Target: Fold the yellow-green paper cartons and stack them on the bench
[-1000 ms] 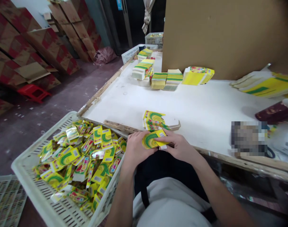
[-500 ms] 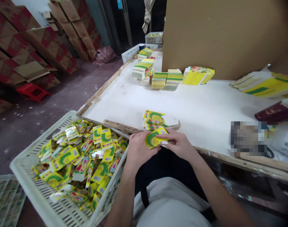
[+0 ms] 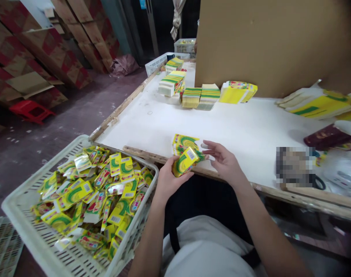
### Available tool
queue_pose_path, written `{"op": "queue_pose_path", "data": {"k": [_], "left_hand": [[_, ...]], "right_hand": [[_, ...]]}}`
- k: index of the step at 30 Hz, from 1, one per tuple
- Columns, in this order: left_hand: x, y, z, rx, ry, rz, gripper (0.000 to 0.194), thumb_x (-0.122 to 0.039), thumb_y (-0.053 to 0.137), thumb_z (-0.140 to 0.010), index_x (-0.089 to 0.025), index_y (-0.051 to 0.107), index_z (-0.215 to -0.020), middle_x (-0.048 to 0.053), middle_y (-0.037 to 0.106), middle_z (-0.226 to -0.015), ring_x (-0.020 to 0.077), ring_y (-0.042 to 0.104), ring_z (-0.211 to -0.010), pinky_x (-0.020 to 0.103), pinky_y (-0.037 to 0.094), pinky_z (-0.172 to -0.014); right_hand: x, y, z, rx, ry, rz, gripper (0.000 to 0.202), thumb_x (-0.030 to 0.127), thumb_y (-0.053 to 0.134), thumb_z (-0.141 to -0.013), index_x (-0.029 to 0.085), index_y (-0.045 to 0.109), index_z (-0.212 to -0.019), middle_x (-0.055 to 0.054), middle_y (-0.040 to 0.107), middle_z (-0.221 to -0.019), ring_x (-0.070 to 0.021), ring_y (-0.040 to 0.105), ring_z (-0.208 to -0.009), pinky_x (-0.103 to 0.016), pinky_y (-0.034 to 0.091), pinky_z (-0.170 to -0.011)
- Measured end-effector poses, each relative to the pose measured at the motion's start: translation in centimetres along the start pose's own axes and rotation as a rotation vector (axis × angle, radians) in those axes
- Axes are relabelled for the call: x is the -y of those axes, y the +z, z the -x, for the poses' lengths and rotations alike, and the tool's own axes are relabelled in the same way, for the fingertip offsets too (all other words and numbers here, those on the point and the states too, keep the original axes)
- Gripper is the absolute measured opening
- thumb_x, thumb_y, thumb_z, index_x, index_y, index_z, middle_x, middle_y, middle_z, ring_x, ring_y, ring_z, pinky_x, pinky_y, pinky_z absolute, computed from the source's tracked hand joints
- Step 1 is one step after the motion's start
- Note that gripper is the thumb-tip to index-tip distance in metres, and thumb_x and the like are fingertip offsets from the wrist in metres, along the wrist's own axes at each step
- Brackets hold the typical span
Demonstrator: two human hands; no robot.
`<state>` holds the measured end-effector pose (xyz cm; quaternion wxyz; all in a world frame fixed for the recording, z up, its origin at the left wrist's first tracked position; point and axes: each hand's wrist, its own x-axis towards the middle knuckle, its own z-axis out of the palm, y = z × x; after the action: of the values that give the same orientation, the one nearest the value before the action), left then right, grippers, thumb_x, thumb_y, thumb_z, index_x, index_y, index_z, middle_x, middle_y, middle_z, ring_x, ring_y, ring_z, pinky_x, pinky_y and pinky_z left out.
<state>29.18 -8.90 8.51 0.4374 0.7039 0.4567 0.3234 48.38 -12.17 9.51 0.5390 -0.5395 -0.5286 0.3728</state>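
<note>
My left hand (image 3: 169, 179) is wrapped round a small yellow-green box (image 3: 185, 162) at the table's front edge. My right hand (image 3: 223, 159), fingers apart, is just right of that box, over the edge of the table; whether a fingertip touches the box's end is hard to see. Behind the held box, a small pile of flat yellow cartons (image 3: 181, 141) lies on the white table (image 3: 152, 130). To the left of my hands, a white plastic crate (image 3: 22, 215) holds many small yellow-green boxes (image 3: 74, 194).
Stacks of flat cartons (image 3: 208, 96) stand along a tall brown board (image 3: 264, 46). At the right are a dark red cup (image 3: 322, 136), a plastic bag (image 3: 341, 169) and more cartons (image 3: 311, 105). A red stool (image 3: 32, 110) and large cardboard boxes (image 3: 51, 50) stand at the left.
My right hand has moved off the box to the right and its fingers have spread. My left hand still holds the box, now tilted more upright. The whole view has shifted slightly.
</note>
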Motion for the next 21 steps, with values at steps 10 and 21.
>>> {"op": "queue_pose_path", "data": {"k": [10, 21], "left_hand": [[-0.9, 0.1, 0.4, -0.043, 0.146, -0.257, 0.059, -0.037, 0.071, -0.062, -0.020, 0.046, -0.112, 0.007, 0.058, -0.110, 0.0235, 0.054, -0.101, 0.037, 0.042, -0.088], [-1.8, 1.2, 0.5, -0.024, 0.280, -0.472, 0.055, -0.031, 0.069, -0.064, -0.023, 0.047, -0.113, 0.004, 0.058, -0.106, 0.0217, 0.052, -0.099, 0.036, 0.036, -0.087]], "right_hand": [[0.7, 2.3, 1.0, 0.199, -0.068, -0.102, 0.048, 0.030, 0.047, -0.083, 0.024, 0.037, -0.131, -0.004, 0.040, -0.137, -0.0212, 0.038, -0.124, -0.035, 0.032, -0.104], [0.4, 2.3, 0.2, 0.095, 0.064, -0.040, 0.033, 0.020, 0.044, -0.081, 0.023, 0.058, -0.110, -0.004, 0.061, -0.112, -0.0220, 0.054, -0.108, -0.039, 0.040, -0.095]]}}
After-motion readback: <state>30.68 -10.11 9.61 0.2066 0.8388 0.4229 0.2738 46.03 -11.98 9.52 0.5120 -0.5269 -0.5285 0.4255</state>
